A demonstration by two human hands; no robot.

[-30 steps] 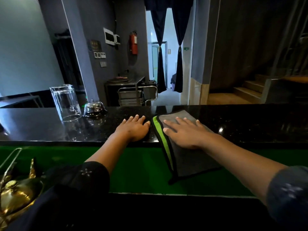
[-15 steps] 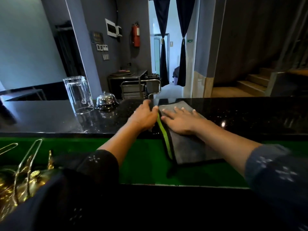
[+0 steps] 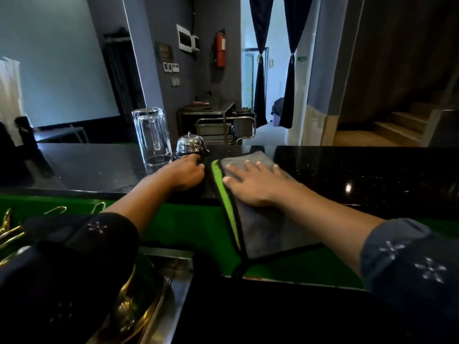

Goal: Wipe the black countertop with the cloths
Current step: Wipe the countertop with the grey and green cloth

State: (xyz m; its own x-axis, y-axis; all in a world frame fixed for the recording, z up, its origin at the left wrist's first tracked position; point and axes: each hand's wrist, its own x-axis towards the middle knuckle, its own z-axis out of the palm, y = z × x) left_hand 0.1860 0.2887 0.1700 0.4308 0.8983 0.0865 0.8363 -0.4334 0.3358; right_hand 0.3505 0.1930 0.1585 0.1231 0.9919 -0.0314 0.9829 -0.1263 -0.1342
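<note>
The black countertop (image 3: 360, 170) runs across the view in front of me. A grey cloth (image 3: 268, 227) with a bright green edge lies on it and hangs down over the near edge. My right hand (image 3: 253, 182) presses flat on the upper part of that cloth, fingers spread. My left hand (image 3: 183, 173) rests on the bare counter just left of the cloth. Its fingertips reach the base of a chrome desk bell (image 3: 190, 144). It holds nothing that I can see.
An upturned clear glass (image 3: 152, 136) stands on the counter just left of the bell. Below the counter is a green front panel (image 3: 188, 227). Brass and metal ware (image 3: 129, 306) sits at lower left. Behind the counter are a steel trolley (image 3: 223, 127) and a doorway.
The view has closed in on the counter. My left hand slid forward and left from beside the cloth to the bell's base. My right hand stays flat on the grey cloth.
</note>
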